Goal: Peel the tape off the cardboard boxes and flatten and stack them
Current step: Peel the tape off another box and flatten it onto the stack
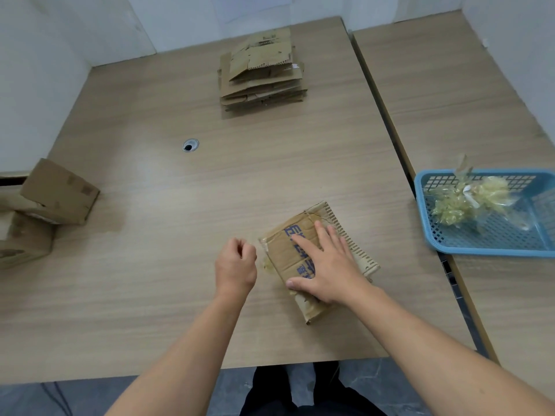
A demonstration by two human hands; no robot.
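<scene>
Right hand (327, 265) lies flat on the squashed box (280, 253), fingers straight, palm pressing it to the table (168, 223). It grasps nothing. Left hand (235, 261) sits just beside the box's left edge, fingers curled tight; whether it pinches a strand of tape, I cannot tell. A scrap of yellowish tape (266, 264) shows at that edge, between the two hands. To do this well, bear down with the flat palm so the box can't slide, then pull the tape low and slow, away from the pressing hand. The stack (261, 76) waits well beyond both hands.
</scene>
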